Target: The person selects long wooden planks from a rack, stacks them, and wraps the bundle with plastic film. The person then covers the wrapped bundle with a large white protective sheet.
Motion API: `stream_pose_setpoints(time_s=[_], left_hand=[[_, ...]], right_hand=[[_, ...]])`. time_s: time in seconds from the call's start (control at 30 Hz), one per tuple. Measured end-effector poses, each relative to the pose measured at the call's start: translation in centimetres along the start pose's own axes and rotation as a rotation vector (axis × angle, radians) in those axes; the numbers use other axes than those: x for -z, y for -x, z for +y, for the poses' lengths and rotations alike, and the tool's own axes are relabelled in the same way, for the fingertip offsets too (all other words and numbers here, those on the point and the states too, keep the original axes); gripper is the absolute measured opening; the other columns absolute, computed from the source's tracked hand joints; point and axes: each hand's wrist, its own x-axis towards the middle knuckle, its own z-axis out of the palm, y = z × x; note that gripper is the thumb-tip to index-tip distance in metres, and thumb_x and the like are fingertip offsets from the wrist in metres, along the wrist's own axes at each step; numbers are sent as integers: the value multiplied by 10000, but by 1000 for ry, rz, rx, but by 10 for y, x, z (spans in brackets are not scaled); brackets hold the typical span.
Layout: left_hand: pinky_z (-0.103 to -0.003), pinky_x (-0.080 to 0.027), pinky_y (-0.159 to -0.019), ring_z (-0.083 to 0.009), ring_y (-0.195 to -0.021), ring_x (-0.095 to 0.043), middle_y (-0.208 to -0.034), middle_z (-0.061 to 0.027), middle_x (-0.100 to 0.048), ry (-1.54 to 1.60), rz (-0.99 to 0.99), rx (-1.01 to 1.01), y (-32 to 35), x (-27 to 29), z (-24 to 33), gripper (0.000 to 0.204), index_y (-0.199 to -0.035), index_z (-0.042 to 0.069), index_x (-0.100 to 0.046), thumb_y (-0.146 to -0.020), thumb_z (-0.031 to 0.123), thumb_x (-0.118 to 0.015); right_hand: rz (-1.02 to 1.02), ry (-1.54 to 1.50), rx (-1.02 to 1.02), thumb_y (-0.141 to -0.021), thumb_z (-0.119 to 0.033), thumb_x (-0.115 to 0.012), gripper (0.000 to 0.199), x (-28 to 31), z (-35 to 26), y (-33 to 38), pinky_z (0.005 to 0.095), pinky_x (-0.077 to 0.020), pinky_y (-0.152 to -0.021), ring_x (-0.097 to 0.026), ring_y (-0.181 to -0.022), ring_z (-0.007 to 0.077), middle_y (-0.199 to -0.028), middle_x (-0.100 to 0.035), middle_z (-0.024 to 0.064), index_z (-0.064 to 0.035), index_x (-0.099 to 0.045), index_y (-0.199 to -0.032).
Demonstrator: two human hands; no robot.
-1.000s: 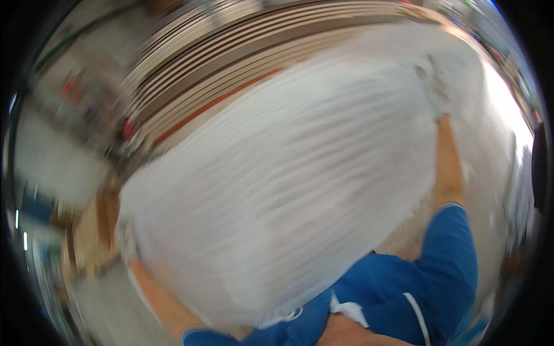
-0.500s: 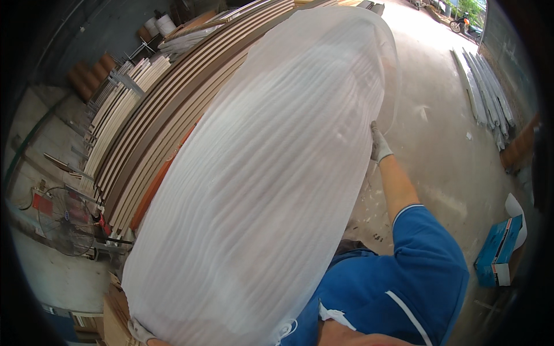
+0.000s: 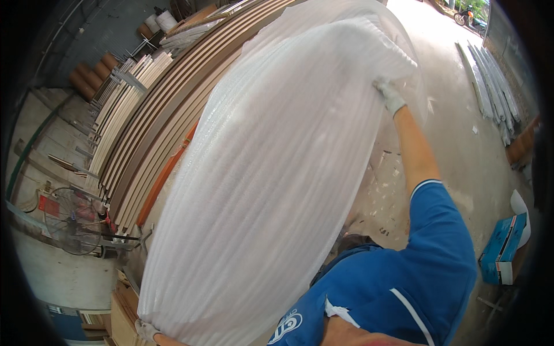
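Note:
A long, white, slightly see-through foam sheet (image 3: 265, 184) spreads across the middle of the view, ribbed with lengthwise ripples. Its far end is doubled over in a loose fold. My right hand (image 3: 390, 97), in a pale work glove, is closed on the sheet's right edge near that fold, the arm stretched out. At the lower left my left hand (image 3: 148, 331), also gloved, is closed on the sheet's near corner; part of its fingers is hidden. Whatever lies beneath the sheet does not show.
Long brown and cream profiles (image 3: 167, 98) lie stacked on a rack to the left, beside an orange bar (image 3: 168, 179). A floor fan (image 3: 73, 219) stands at the left. On the right are wrapped lengths (image 3: 490, 86) along the wall and a blue box (image 3: 503, 248). Cardboard (image 3: 123, 311) sits lower left.
My right hand has moved farther away and a little right, and the sheet's far end has lifted and folded over. My left hand has shifted slightly right with the near corner.

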Motion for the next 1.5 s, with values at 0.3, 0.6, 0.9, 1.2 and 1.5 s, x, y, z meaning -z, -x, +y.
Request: stream_pose_setpoints(time_s=[0.3,0.6,0.9,1.2,1.5], left_hand=[[-394,-506,-988,-281,-1069,-671,-1159,-162,-739,87,-20,-215,7,-22,19,413,-1218,-6,-705,-1017,307,-525],[-370,-503,-1008,-315,-1141,-673,-1183,-133,-735,128,259,-69,60,-5,42,307,-1127,100,-765,-948,297,-613],[-351,-530,-948,-280,-1064,-714,-1106,-133,-759,265,337,-78,59,6,52,190,-1082,83,-776,-961,197,-684],[-503,-506,-993,-389,-1186,-632,-1262,-182,-667,-318,432,-12,59,11,58,503,-1348,208,-635,-892,411,-695],[-488,-428,-1091,-409,-1305,-523,-1399,-226,-569,164,-17,-1449,276,-21,309,474,-1335,52,-618,-933,295,-683]], right_hand=[[109,283,432,-941,-301,-696,638,55,-30,-119,379,-422,-1123,-550,-1289,278,-1440,-568,146,3,-505,-1469],[-263,634,375,-966,-394,-644,626,52,-9,-229,352,-425,-1123,-563,-1299,251,-1438,-597,151,11,-568,-1438],[-200,521,92,-911,-478,-699,691,0,-31,-218,368,-542,-966,-673,-1048,255,-1229,-693,149,99,-647,-1287],[-271,404,114,-975,-328,-644,620,35,19,-236,357,-400,-1148,-515,-1310,257,-1460,-544,140,64,-520,-1439],[-1,424,334,-974,-355,-673,533,30,4,-150,365,-474,-1023,-563,-1163,228,-1319,-614,80,3,-588,-1359]])
